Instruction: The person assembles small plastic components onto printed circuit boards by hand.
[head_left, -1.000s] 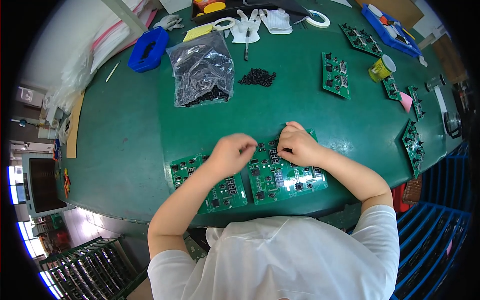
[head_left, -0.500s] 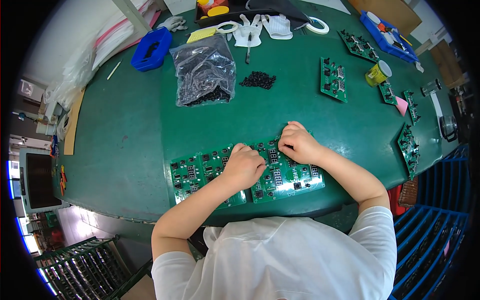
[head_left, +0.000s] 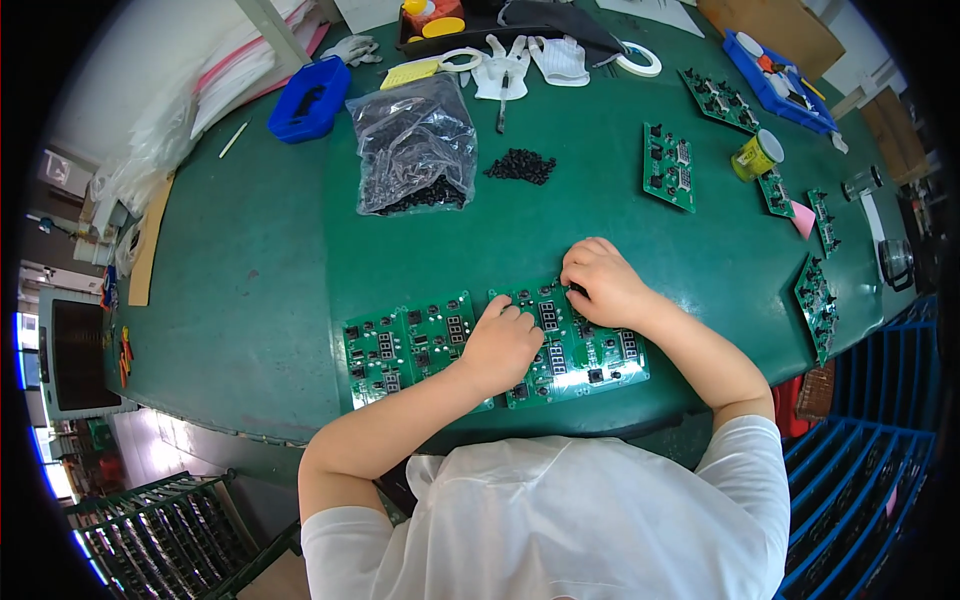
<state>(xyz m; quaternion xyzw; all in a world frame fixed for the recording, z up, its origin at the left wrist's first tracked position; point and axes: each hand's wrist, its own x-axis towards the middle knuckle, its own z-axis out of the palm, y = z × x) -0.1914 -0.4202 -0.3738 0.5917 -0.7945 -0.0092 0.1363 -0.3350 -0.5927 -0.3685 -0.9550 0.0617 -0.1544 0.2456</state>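
Two green circuit board panels with black digit displays and buttons lie side by side before me, the left panel (head_left: pixel 430 330) and the right panel (head_left: pixel 560 385). My left hand (head_left: pixel 503 347) is curled over the left part of the right panel, its fingers closed and their tips partly hidden. Over that panel's far edge my right hand (head_left: pixel 603 283) is closed, fingertips bent down near small black parts; what it pinches, if anything, is hidden. Beyond the boards are a heap of small black caps (head_left: pixel 521 166) and a clear plastic bag (head_left: pixel 410 150) with more of them.
More circuit boards (head_left: pixel 668 168) lie at the right, near a yellow-green jar (head_left: pixel 757 155). A blue tray (head_left: pixel 308 98) stands far left, a blue bin (head_left: pixel 778 80) far right. White gloves (head_left: pixel 500 68), a pen (head_left: pixel 503 103) and a tape roll (head_left: pixel 638 60) lie at the back.
My left hand has moved right, from over the inner edges of the two panels onto the right panel. My right hand stays at the far edge, its fingers slightly shifted.
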